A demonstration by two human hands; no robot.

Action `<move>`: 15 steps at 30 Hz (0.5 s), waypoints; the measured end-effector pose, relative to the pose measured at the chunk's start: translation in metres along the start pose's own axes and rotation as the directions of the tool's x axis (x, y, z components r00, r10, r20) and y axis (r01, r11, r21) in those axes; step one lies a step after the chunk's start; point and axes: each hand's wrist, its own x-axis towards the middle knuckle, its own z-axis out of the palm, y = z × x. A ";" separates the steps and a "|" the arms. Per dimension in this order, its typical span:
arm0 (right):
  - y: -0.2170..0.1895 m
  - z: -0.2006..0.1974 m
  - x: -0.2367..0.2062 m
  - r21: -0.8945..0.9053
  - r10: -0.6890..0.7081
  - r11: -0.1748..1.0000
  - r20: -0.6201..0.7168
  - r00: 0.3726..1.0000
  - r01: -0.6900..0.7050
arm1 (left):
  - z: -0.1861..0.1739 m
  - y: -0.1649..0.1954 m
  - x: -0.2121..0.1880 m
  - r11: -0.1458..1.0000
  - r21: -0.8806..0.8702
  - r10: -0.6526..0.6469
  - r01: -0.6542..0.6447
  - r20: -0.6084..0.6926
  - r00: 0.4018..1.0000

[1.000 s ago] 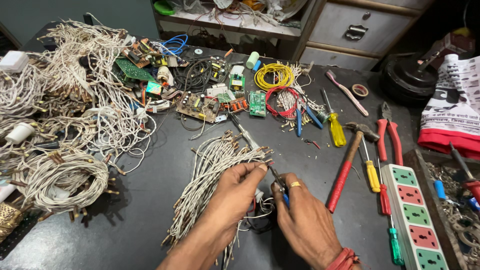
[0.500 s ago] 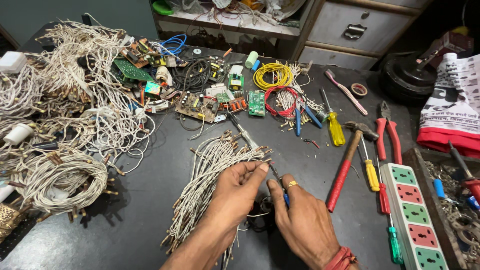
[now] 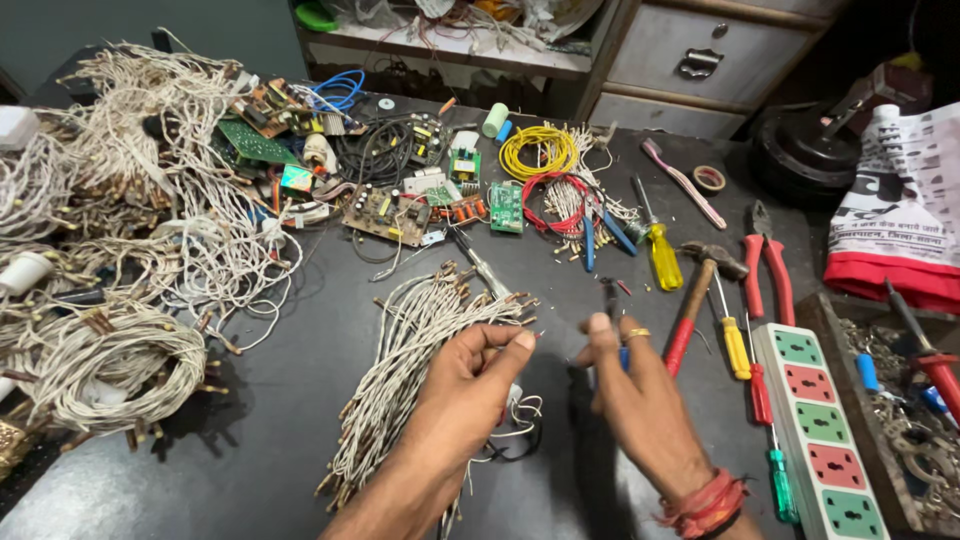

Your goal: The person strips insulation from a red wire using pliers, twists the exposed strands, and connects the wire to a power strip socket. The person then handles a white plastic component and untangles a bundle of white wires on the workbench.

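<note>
My left hand hovers over the near end of a bundle of white twisted wires on the dark table. Its thumb and fingers pinch a thin white wire that loops down to the table. My right hand, with a ring and a red wrist thread, is a little to the right. It grips a small blue-handled cutter with its dark tip pointing up and away. There is a small gap between the two hands.
Heaps of white wire fill the left. Circuit boards, a yellow coil and a red coil lie behind. To the right are a hammer, yellow screwdriver, red pliers and a power strip.
My hands, close together over the wire before, have drawn apart. The right hand has lifted the cutter off to the right.
</note>
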 end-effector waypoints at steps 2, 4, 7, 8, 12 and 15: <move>-0.005 0.006 -0.006 0.151 0.070 0.985 0.073 0.995 -0.081 | 0.000 -0.001 0.001 0.999 0.010 0.035 -0.036 0.009 0.999; -0.011 0.012 -0.010 0.264 0.096 0.956 0.126 0.987 -0.127 | 0.000 -0.002 0.003 0.999 0.015 0.050 -0.050 0.006 0.999; -0.017 0.009 -0.012 0.379 0.084 0.914 0.177 0.981 -0.146 | 0.000 -0.004 0.006 1.000 0.015 0.028 -0.028 -0.006 1.000; -0.018 0.007 -0.012 0.416 0.071 0.896 0.205 0.976 -0.153 | 0.000 -0.004 0.007 1.000 0.015 0.021 -0.021 -0.010 1.000; -0.018 0.002 -0.011 0.440 0.054 0.881 0.276 0.960 -0.176 | -0.001 -0.004 0.006 1.000 0.016 0.012 -0.012 -0.003 1.000; -0.015 0.002 -0.010 0.460 0.049 0.869 0.280 0.959 -0.179 | -0.001 -0.004 0.007 1.000 0.019 0.022 -0.022 0.006 1.000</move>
